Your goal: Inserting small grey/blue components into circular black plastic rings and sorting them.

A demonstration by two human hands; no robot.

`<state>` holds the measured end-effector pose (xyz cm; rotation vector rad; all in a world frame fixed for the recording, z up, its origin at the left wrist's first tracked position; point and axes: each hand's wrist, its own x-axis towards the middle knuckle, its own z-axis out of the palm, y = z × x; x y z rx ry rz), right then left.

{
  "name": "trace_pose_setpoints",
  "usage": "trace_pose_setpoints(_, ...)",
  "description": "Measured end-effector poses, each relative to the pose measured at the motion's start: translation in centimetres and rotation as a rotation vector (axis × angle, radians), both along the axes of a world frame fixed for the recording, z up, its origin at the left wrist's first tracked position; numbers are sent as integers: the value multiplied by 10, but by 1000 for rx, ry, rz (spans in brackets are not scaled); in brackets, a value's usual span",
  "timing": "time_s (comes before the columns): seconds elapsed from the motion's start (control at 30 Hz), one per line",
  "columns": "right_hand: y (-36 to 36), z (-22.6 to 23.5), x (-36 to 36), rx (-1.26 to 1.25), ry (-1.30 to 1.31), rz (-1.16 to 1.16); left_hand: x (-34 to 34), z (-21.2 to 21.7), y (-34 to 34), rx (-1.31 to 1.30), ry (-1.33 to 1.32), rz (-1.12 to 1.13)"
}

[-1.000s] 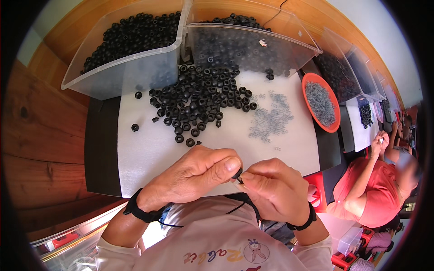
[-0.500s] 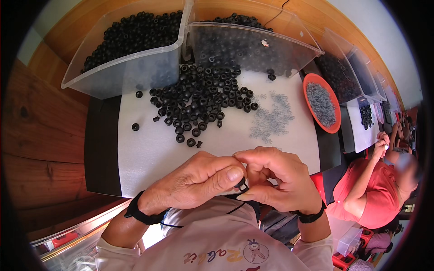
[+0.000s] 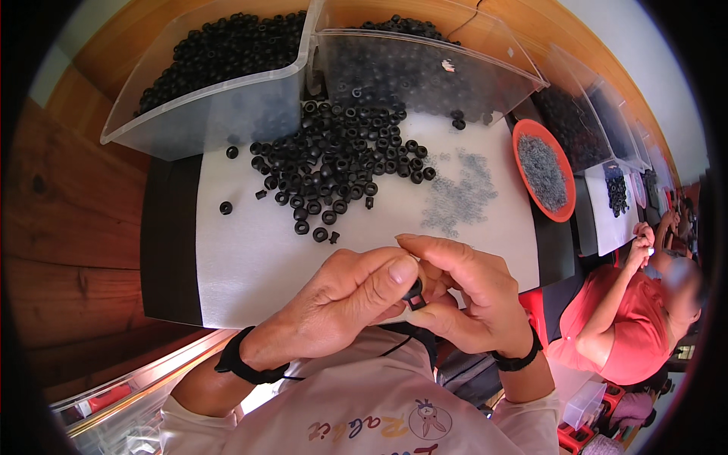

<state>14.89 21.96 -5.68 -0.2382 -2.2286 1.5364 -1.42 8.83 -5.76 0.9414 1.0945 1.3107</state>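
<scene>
Close to my body, in front of the table's near edge, my left hand (image 3: 353, 299) and my right hand (image 3: 478, 296) meet around a small black ring-shaped plastic part (image 3: 413, 294). My left thumb presses on the part from the left. The fingers of my right hand curl around its other side, thumb below and index finger above. Most of the part is hidden by the fingers. Beyond my hands a heap of similar black ring parts (image 3: 334, 163) lies on a white sheet (image 3: 250, 250). To its right lie many tiny clear pieces (image 3: 459, 193).
Two clear bins (image 3: 205, 110) (image 3: 432, 64) of black parts stand at the back. An orange-red bowl (image 3: 557, 214) of small greyish pieces sits at the right. Further right, a person in a red shirt (image 3: 637, 326) works at another white sheet. A wooden panel (image 3: 68, 227) borders the left.
My hands have shifted slightly, with the right index finger raised a little. The black part has turned and shows more between my thumbs.
</scene>
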Motion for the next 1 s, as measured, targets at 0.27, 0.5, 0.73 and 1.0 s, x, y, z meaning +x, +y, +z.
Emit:
trace_pose_setpoints(0.27,0,-1,-2,260,62,-23,6,-2,-1,-90,-138,90)
trace_pose_setpoints(0.5,-5,-9,4,473,165,-166,5,2,1,-65,-74,57)
trace_pose_setpoints(0.73,-3,-7,2,601,179,-179,2,-3,4,-63,-64,60)
trace_pose_setpoints(1.0,-1,-4,-3,314,174,-129,0,-13,5,-99,-102,33)
